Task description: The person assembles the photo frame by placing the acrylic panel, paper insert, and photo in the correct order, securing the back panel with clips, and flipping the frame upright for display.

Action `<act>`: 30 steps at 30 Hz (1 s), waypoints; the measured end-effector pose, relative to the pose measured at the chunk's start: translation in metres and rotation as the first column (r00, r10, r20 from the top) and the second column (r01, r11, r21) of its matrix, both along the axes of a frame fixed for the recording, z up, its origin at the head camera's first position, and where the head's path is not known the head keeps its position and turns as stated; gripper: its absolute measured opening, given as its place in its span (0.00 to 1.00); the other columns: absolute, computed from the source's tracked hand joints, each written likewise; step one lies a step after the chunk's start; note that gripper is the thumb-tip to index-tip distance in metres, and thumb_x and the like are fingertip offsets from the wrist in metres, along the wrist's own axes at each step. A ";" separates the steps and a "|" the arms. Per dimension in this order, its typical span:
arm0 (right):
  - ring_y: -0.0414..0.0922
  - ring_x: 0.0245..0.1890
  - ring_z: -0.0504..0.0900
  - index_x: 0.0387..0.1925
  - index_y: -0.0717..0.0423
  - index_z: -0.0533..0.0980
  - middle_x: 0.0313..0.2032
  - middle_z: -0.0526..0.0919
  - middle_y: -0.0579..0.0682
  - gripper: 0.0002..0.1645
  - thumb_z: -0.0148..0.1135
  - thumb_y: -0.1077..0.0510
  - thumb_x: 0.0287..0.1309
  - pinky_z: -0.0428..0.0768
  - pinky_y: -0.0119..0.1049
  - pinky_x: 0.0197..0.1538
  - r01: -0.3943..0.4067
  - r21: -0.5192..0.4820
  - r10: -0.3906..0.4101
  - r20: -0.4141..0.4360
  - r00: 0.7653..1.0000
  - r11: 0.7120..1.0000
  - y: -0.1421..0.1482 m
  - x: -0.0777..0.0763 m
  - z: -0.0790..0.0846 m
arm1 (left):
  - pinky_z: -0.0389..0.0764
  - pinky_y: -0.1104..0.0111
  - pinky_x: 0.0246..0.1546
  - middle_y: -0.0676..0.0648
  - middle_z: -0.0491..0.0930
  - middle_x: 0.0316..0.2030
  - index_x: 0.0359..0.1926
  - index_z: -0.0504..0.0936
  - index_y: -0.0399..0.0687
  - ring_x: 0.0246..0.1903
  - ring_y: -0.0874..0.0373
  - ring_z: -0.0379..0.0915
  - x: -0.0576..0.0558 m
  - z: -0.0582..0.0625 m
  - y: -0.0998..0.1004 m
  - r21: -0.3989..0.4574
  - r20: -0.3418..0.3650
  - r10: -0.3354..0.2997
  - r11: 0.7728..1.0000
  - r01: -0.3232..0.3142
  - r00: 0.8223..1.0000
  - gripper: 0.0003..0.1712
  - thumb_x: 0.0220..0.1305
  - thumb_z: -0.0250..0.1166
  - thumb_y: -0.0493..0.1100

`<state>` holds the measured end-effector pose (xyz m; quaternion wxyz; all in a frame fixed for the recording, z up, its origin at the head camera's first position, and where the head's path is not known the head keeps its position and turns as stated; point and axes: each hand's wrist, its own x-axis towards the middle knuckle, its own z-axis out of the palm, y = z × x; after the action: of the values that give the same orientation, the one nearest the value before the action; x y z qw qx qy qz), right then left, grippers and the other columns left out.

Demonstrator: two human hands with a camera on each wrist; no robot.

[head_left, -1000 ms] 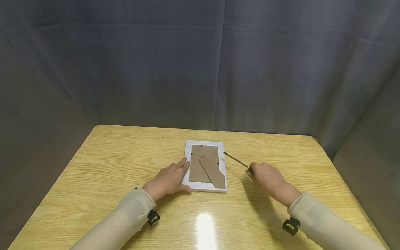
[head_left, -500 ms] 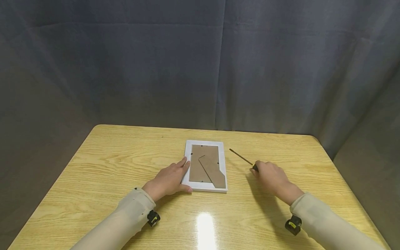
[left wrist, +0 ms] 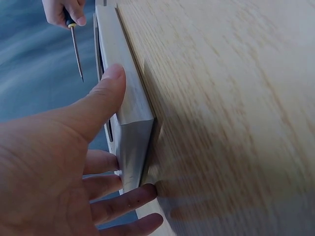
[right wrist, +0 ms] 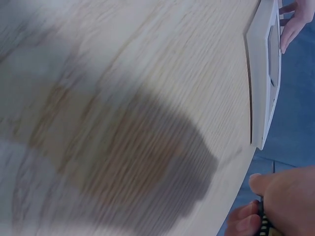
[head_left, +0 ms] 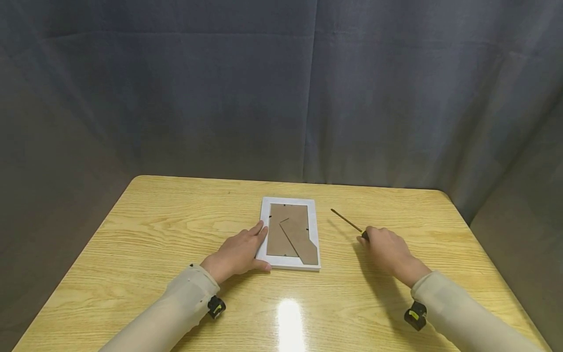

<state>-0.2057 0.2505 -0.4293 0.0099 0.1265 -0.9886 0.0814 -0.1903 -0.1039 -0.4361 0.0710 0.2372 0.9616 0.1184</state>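
A white picture frame (head_left: pixel 288 234) lies face down on the table, its brown backing board (head_left: pixel 277 239) upward. Small dark tabs sit along the backing's edges. My left hand (head_left: pixel 239 252) rests at the frame's near left corner, thumb against the near side, fingers along the left side. In the left wrist view its thumb and fingers (left wrist: pixel 118 206) are extended. To the right of the frame, my right hand (head_left: pixel 387 252) grips a screwdriver (head_left: pixel 347 221) by its dark and yellow handle (right wrist: pixel 264 223). The slim shaft points up-left above the table, apart from the frame. The palm hides most of the handle.
The wooden table (head_left: pixel 184 210) has rounded far corners. A dark grey curtain (head_left: pixel 220 98) hangs behind it and along both sides. A bright light reflection (head_left: pixel 289 322) shows near the front. Each sleeve cuff has a black wrist camera (head_left: pixel 216 307).
My right hand has drawn the screwdriver rightward, its tip moving from beside the frame's right edge to farther off. The left hand and the frame stay almost where they were.
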 end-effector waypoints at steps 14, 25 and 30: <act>0.45 0.16 0.66 0.24 0.58 0.67 0.16 0.68 0.50 0.17 0.51 0.52 0.65 0.65 0.38 0.19 0.053 -0.008 -0.053 0.031 0.998 0.999 0.018 -0.007 -0.004 | 0.71 0.52 0.53 0.37 0.52 0.71 0.70 0.59 0.38 0.60 0.37 0.64 -0.001 -0.001 0.000 -0.002 -0.004 0.004 1.000 -0.004 1.000 0.58 0.46 0.66 0.66; 0.45 0.16 0.66 0.22 0.58 0.67 0.16 0.68 0.51 0.18 0.51 0.52 0.65 0.65 0.39 0.19 0.073 0.010 -0.073 0.034 0.997 0.997 0.026 -0.010 -0.004 | 0.71 0.52 0.54 0.38 0.52 0.71 0.71 0.59 0.38 0.60 0.37 0.64 -0.001 0.000 0.000 -0.010 0.003 0.008 1.000 -0.008 1.000 0.57 0.46 0.66 0.66; 0.46 0.17 0.67 0.23 0.58 0.67 0.17 0.69 0.51 0.19 0.50 0.51 0.66 0.66 0.39 0.19 0.086 0.020 -0.087 0.052 0.995 0.996 0.029 -0.012 -0.005 | 0.70 0.51 0.54 0.38 0.52 0.71 0.71 0.59 0.39 0.61 0.37 0.63 -0.001 0.000 0.000 -0.018 0.005 0.006 1.000 -0.006 1.000 0.57 0.46 0.66 0.66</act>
<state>-0.2180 0.2796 -0.4347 -0.0139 0.0813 -0.9937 0.0754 -0.1913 -0.1037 -0.4366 0.0753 0.2335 0.9631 0.1104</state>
